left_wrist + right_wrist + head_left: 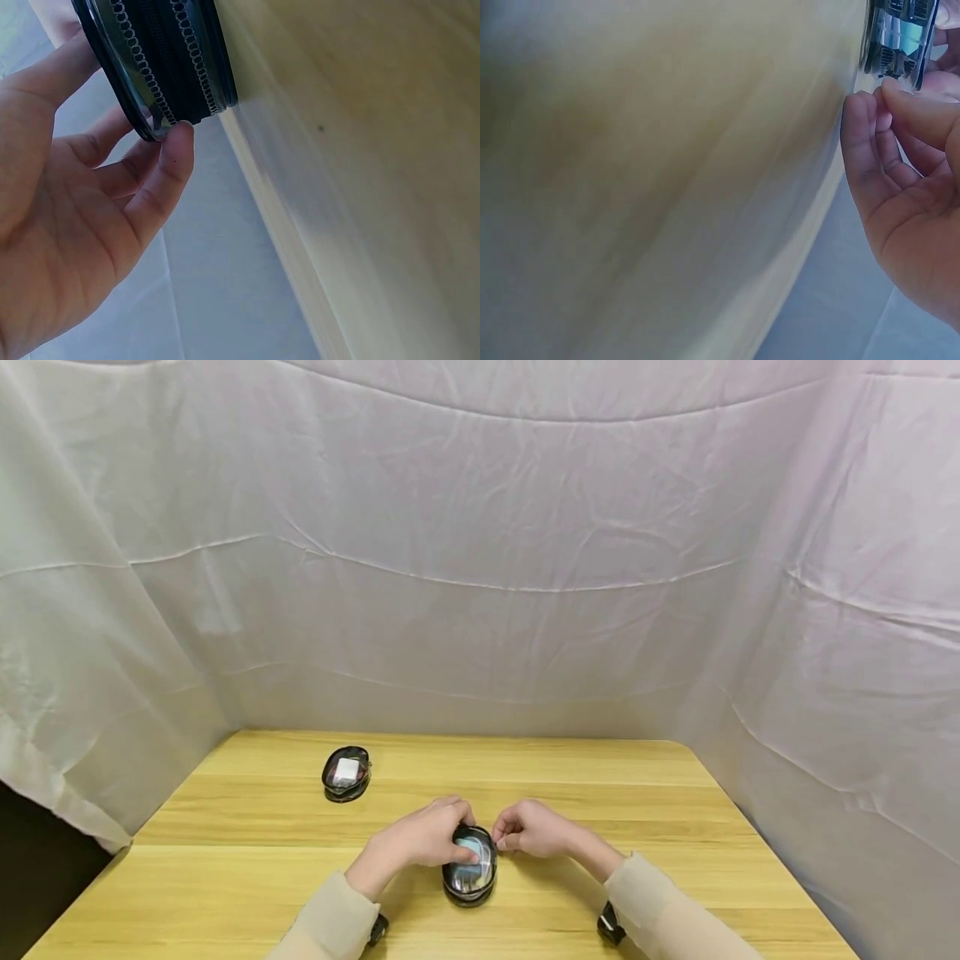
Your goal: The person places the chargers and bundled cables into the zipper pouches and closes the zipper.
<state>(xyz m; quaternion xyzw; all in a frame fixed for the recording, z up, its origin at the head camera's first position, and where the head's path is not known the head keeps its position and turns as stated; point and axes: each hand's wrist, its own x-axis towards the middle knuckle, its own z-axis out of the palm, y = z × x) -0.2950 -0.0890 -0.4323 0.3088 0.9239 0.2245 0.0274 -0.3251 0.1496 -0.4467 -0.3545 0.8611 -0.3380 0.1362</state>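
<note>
A small oval zip pouch (470,883) with a clear top and black edging lies on the table in front of me, something light blue and white showing inside. My left hand (426,837) grips it from the left, thumb over the clear top and fingers round the far side. In the left wrist view, the black zipper band (157,45) runs along the pouch's side, a fingertip at its edge. At the pouch's right side, my right hand (536,828) pinches the zipper pull, which is mostly hidden by thumb and fingertips beside the zipper (896,64).
A second clear-topped, black-edged pouch (347,792) with a white item inside stands farther back on the left. The wooden table (600,768) is enclosed by pale hanging cloth (480,635) at the back and both sides.
</note>
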